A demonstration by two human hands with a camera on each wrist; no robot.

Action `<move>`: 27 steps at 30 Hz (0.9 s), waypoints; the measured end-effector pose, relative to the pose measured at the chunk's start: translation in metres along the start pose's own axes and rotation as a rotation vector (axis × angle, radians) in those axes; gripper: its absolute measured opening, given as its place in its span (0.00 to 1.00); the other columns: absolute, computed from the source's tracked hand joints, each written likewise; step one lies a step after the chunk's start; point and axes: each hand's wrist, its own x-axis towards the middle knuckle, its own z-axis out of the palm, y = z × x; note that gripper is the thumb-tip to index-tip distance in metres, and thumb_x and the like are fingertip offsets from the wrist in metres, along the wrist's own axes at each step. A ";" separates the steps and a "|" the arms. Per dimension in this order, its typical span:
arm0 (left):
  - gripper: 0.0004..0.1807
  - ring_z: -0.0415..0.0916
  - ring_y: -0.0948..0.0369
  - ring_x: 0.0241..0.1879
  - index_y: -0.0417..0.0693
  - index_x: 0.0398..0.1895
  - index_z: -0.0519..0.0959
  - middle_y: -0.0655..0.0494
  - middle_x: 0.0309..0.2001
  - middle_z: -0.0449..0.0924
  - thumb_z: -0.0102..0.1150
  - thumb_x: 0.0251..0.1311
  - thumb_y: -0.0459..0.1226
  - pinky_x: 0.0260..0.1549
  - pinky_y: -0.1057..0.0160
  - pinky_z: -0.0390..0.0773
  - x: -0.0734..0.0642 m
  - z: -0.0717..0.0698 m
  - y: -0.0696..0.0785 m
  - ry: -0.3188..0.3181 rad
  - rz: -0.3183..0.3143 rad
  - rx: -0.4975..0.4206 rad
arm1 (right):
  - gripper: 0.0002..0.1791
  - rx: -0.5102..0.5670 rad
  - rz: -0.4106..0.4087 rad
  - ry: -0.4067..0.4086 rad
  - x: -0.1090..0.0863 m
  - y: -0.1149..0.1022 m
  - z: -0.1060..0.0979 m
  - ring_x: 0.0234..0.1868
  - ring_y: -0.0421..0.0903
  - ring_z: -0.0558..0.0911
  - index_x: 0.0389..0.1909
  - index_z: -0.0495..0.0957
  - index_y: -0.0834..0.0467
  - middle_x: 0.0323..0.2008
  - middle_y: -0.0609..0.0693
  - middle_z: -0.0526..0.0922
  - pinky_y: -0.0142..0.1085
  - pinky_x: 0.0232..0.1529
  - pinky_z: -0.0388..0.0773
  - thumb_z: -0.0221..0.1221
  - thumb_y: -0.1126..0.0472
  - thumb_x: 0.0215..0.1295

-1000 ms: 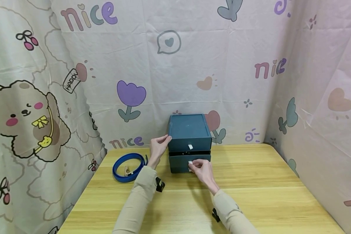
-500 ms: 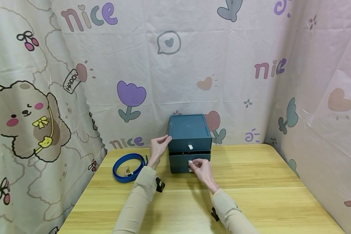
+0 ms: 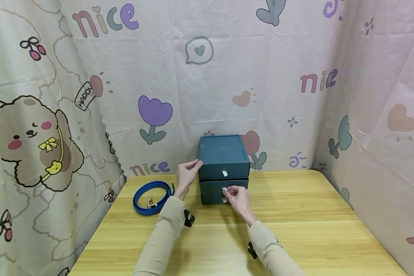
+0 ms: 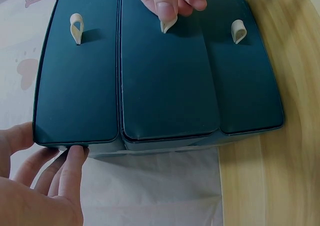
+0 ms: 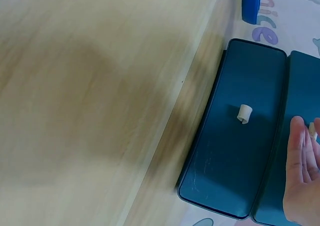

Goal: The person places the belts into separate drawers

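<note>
A dark teal box of three stacked drawers (image 3: 224,149) stands near the table's back edge. Its middle drawer (image 4: 167,86) sticks out slightly beyond the fronts above and below it. My right hand (image 3: 239,200) pinches the white pull tab (image 4: 167,25) of that middle drawer between thumb and finger. At the box's upper front left corner, my left hand (image 3: 187,177) holds on, thumb and fingers (image 4: 72,173) against its edges. Cream loops also hang on the top drawer (image 4: 80,96) and the bottom drawer (image 4: 245,81). The drawer's inside is hidden.
A coiled blue belt (image 3: 137,203) lies left of the box, with a small brownish object (image 3: 150,201) inside its loop. The wooden table (image 3: 314,226) runs back to a printed curtain (image 3: 279,57), with more curtain at both sides.
The middle drawer has slid inward, and the dark gap above it has narrowed. My right hand has moved slightly with the tab; my left hand has stayed on the corner.
</note>
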 end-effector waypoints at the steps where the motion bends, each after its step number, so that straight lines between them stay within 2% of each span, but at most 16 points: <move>1: 0.21 0.83 0.49 0.45 0.48 0.57 0.84 0.44 0.55 0.85 0.65 0.65 0.47 0.38 0.64 0.80 0.000 0.000 0.000 0.000 0.001 0.001 | 0.06 -0.002 0.001 0.000 0.000 0.000 0.000 0.24 0.39 0.84 0.31 0.87 0.61 0.26 0.53 0.89 0.26 0.29 0.77 0.69 0.62 0.62; 13: 0.21 0.83 0.49 0.46 0.48 0.58 0.84 0.43 0.57 0.84 0.65 0.65 0.47 0.34 0.71 0.77 -0.001 0.000 0.001 0.004 0.003 0.007 | 0.06 -0.004 0.000 0.003 0.006 0.001 0.002 0.22 0.38 0.84 0.29 0.87 0.61 0.24 0.53 0.89 0.26 0.27 0.78 0.68 0.62 0.62; 23: 0.21 0.83 0.53 0.46 0.48 0.58 0.83 0.44 0.57 0.84 0.65 0.65 0.47 0.42 0.64 0.82 0.000 0.001 0.000 0.006 0.007 0.002 | 0.07 -0.031 -0.029 0.021 0.008 0.000 0.002 0.21 0.39 0.84 0.28 0.86 0.62 0.23 0.53 0.88 0.28 0.28 0.79 0.68 0.63 0.62; 27: 0.21 0.83 0.54 0.46 0.48 0.57 0.84 0.44 0.57 0.84 0.65 0.65 0.47 0.40 0.66 0.81 0.001 0.001 -0.001 0.008 0.006 0.006 | 0.07 -0.033 -0.020 0.022 0.009 -0.001 0.002 0.22 0.39 0.85 0.28 0.87 0.62 0.24 0.53 0.89 0.29 0.29 0.81 0.68 0.63 0.62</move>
